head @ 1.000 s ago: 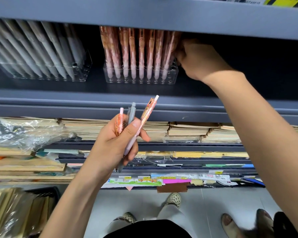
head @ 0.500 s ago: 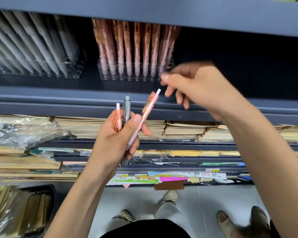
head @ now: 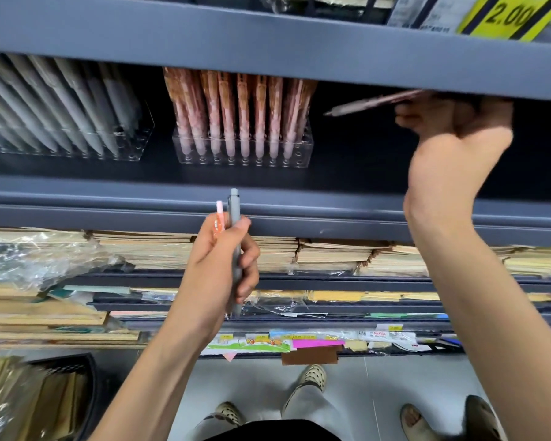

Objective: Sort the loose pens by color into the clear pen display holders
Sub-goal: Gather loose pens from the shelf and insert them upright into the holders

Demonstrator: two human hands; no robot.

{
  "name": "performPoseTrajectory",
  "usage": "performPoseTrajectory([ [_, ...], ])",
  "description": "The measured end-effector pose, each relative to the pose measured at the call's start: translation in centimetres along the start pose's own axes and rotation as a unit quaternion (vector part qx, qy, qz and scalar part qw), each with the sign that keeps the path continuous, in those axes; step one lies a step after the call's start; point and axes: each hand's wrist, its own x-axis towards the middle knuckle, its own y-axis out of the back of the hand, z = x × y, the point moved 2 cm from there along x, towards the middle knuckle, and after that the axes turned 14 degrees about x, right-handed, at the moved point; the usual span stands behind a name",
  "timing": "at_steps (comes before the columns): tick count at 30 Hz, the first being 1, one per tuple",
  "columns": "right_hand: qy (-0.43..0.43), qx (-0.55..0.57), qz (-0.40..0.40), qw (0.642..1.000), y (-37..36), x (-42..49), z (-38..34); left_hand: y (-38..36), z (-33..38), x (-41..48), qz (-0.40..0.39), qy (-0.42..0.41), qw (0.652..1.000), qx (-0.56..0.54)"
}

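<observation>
Half a second before, the left hand (head: 218, 268) had held three pens, and the right hand (head: 452, 144) was reaching toward them with loose fingers. At this moment the left hand held only two, both upright, with fingers and thumb curled around them: a smooth gray pen (head: 235, 237) and a pink pen (head: 219, 218) with an orange pattern. The right hand had taken the other pink pen (head: 372, 105). It gripped the pen high under the upper shelf edge, almost level, with the tip pointing left, well apart from the holders. On the dark shelf (head: 172, 192) stood two clear plastic holders with round holes. The middle holder (head: 242, 154) carried rows of pink patterned pens, and the left holder (head: 77, 144) carried leaning gray pens.
</observation>
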Motion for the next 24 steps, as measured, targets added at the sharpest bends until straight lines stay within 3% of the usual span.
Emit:
performPoseTrajectory([
  [4,0.015,-0.052,-0.048,0.997,-1.0,0.1,1.6,-0.3,0.0,0.0,-0.002,-0.002,1.000,0.020],
  [7,0.014,-0.183,-0.077,0.980,-1.8,0.2,2.3,-0.5,0.0,-0.3,-0.022,-0.020,0.999,0.045],
  [11,0.031,-0.418,-0.163,0.893,-3.2,1.0,2.8,-0.7,0.5,-0.6,-0.025,-0.047,0.995,0.088],
  [18,0.011,-0.502,-0.240,0.831,-6.2,1.1,2.9,-1.0,1.3,-1.2,-0.046,-0.071,0.992,0.091],
  [24,-0.007,-0.499,-0.248,0.830,-6.7,1.0,3.1,-0.6,0.9,-1.4,-0.051,-0.069,0.992,0.094],
])
